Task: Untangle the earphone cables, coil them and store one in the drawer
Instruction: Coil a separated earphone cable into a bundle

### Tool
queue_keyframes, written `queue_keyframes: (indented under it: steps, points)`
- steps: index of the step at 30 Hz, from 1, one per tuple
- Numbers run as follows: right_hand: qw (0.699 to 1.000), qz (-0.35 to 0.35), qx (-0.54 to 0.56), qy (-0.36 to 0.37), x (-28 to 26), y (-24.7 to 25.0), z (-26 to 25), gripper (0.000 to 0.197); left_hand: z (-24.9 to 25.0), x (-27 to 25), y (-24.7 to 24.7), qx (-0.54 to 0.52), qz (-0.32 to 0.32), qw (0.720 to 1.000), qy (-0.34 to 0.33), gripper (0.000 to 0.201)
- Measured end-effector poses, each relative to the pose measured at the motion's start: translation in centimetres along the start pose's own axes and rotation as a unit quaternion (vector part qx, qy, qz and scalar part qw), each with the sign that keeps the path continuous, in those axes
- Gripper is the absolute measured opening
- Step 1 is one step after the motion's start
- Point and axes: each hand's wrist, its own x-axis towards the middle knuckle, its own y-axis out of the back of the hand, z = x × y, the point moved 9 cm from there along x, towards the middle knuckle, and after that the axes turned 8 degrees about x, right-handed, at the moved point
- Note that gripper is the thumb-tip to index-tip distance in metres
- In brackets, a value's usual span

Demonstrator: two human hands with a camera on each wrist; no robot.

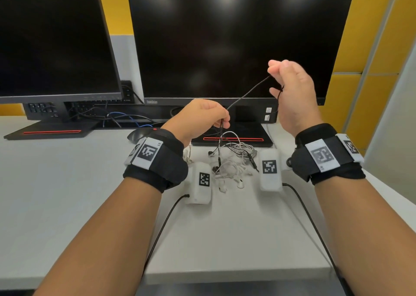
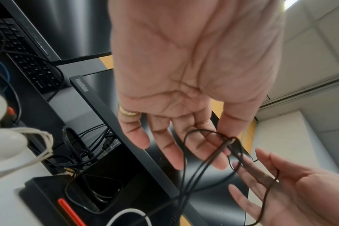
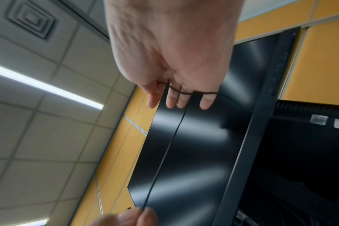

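My left hand (image 1: pixel 203 115) hovers above the white desk (image 1: pixel 67 194) and pinches the black earphone cable (image 1: pixel 247 93) between thumb and forefinger (image 2: pixel 225 126). From there the cable runs taut up and to the right to my raised right hand (image 1: pixel 292 88). It is looped across that hand's fingers (image 3: pixel 176 97), with the thumb against it. More black cable hangs from the left hand into a tangle with the white earphones (image 1: pixel 231 165), which lie on the desk between my wrists. No drawer is in view.
Two dark monitors (image 1: pixel 225 36) stand at the back on bases with red stripes (image 1: pixel 233 139). A black mouse (image 1: pixel 139 134) lies behind my left wrist. Two white tagged blocks (image 1: pixel 203 183) with black leads flank the tangle. Loose computer cables (image 1: pixel 117 117) run under the monitors.
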Motion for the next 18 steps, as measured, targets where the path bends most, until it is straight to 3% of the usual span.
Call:
queue_keyframes:
  steps: [5,9,13,15,18]
  points:
    - [0.989,0.101,-0.094,0.051,0.4,2.3,-0.9,0.027,0.2,-0.1,0.5,-0.023,0.020,1.000,-0.004,0.029]
    - [0.979,0.080,-0.186,-0.006,0.5,2.3,0.7,0.035,0.1,0.0,1.3,-0.029,0.064,0.997,-0.017,0.022]
    - [0.945,0.056,-0.323,-0.019,0.3,1.9,1.6,0.029,-0.2,0.1,1.0,0.003,0.060,0.998,-0.027,0.018]
    - [0.944,0.009,-0.330,0.000,0.2,0.7,1.2,0.043,0.0,0.1,0.7,0.020,0.049,0.998,-0.035,0.019]
    - [0.962,-0.171,-0.211,-0.018,-1.0,-3.4,1.4,0.042,0.2,0.0,0.1,0.027,0.023,0.998,-0.046,0.019]
